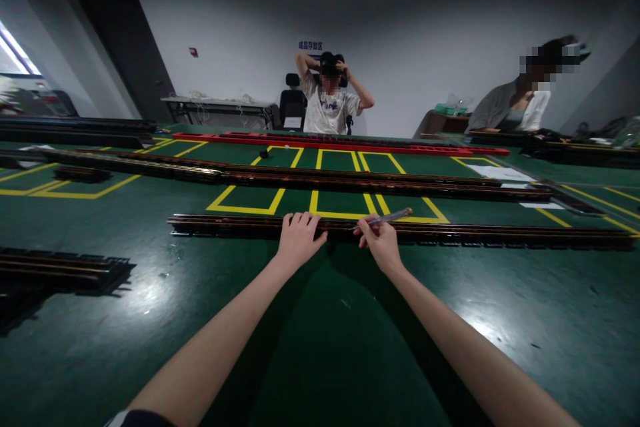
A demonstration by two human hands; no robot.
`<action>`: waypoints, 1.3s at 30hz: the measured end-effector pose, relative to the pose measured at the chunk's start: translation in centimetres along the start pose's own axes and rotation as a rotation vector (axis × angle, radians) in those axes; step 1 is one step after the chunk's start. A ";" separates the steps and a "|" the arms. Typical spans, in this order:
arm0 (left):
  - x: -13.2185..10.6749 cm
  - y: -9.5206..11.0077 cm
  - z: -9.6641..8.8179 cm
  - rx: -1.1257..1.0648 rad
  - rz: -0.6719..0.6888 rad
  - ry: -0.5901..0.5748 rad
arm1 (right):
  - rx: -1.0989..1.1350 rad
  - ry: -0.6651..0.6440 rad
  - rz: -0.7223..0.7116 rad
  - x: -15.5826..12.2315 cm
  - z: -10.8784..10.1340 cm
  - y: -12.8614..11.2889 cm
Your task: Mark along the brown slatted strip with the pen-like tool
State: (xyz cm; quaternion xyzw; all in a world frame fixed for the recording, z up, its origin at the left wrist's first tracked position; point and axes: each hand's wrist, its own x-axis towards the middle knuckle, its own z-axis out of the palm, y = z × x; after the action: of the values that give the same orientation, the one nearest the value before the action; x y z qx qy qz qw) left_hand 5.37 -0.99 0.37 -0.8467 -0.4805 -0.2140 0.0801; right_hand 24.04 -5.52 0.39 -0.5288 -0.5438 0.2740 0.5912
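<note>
A bundle of long, dark, narrow strips (480, 235) lies crosswise on the green table in front of me. My left hand (299, 233) rests on it from above, fingers laid over the strips and thumb held apart. Just to the right, my right hand (379, 239) is closed round a slim pen (393, 217) with a clear, purplish barrel. The pen's brownish end points up to the right, while its thin tip reaches down left towards the strips. Whether the tip touches them I cannot tell.
Beyond lies another long dark bundle (300, 177), then a red rail (400, 146). More dark strips (60, 270) sit at the left. Yellow tape (250, 209) marks the green table (345, 360). Two people are at the far side: one person (327, 103) opposite, another person (515, 103) at right.
</note>
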 end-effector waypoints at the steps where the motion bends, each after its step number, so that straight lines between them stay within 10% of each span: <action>1: 0.0 0.0 0.0 0.001 0.003 0.007 | -0.003 0.005 0.000 -0.1 0.0 -0.1; 39: 0.0 -0.3 -0.1 0.003 0.009 0.003 | 0.040 0.030 -0.005 -0.1 0.2 -0.3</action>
State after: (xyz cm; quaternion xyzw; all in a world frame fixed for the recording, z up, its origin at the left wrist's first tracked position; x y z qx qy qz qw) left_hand 5.13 -0.85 0.43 -0.8484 -0.4770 -0.2139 0.0832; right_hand 23.78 -5.63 0.61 -0.5195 -0.5306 0.2756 0.6104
